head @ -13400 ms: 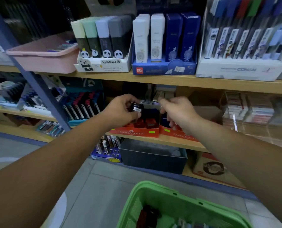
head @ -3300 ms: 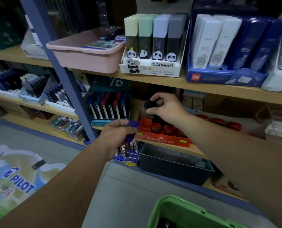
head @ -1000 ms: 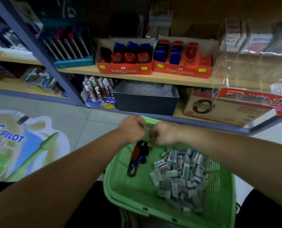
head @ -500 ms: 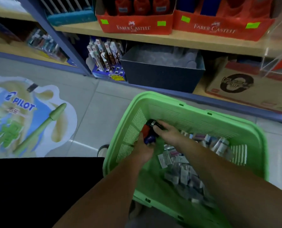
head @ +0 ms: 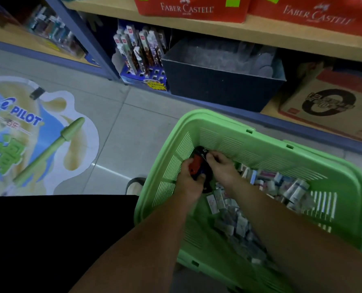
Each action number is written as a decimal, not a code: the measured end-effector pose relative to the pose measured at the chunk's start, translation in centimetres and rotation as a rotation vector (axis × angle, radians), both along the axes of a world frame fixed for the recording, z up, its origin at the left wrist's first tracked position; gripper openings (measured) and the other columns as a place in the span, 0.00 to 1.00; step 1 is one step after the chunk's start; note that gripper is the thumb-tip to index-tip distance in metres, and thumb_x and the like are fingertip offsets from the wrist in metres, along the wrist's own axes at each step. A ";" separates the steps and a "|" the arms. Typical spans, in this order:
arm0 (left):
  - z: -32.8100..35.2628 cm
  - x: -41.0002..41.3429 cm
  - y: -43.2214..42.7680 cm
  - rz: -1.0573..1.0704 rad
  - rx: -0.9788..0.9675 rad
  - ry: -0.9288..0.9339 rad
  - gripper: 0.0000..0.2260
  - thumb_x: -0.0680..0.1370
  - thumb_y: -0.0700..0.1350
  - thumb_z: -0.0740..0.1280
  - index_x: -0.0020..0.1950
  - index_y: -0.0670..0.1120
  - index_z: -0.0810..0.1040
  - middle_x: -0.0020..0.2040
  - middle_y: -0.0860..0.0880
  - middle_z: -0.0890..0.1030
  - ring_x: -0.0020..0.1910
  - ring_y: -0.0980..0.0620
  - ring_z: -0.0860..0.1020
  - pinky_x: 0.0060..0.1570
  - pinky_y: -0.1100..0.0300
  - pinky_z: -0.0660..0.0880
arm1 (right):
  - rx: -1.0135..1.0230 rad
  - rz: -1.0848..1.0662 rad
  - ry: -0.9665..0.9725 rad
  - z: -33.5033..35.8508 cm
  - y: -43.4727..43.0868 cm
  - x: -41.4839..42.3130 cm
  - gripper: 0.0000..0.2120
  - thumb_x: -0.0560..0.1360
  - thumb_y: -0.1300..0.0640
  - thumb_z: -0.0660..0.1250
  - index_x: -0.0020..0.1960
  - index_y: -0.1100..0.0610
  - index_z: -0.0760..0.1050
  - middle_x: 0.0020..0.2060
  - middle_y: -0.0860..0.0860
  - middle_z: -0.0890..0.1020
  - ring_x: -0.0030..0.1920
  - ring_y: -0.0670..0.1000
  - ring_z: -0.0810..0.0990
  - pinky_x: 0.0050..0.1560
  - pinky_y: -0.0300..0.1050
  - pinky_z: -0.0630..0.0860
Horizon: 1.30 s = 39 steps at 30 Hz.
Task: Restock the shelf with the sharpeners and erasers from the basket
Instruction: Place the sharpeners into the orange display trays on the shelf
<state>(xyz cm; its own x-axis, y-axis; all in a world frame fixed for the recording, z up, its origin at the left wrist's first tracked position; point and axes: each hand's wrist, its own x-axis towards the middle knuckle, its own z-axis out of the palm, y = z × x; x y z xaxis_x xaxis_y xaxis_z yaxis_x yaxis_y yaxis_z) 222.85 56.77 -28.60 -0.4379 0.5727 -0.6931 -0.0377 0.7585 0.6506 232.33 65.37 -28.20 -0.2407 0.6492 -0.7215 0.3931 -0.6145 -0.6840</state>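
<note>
- Our left hand point(head: 187, 185) curls its fingers round a red sharpener point(head: 193, 166), low against the left wall of the green basket point(head: 260, 142).
- Our right hand point(head: 223, 172), close beside it, pinches a black sharpener point(head: 202, 152) with bent fingertips.
- The basket also holds a loose pile of wrapped erasers point(head: 281, 185), too blurred for us to count.
- Two red Faber-Castell trays point(head: 188, 9) sit on the shelf point(head: 260, 32) above.
</note>
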 end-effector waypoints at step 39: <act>13.1 -2.5 -2.0 -0.155 0.026 -0.133 0.32 0.70 0.27 0.77 0.67 0.53 0.79 0.57 0.49 0.81 0.52 0.45 0.83 0.47 0.46 0.85 | -0.127 0.083 -0.074 3.9 0.6 1.5 0.20 0.68 0.68 0.71 0.60 0.63 0.77 0.52 0.61 0.82 0.50 0.60 0.83 0.52 0.56 0.83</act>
<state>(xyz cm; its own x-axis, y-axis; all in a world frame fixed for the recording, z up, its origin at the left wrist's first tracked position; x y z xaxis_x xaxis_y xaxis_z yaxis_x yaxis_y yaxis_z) 220.39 54.77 -15.49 -0.2486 0.6443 -0.7233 -0.0093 0.7451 0.6669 233.86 65.97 -24.27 -0.2328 0.5315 -0.8144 0.4930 -0.6573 -0.5700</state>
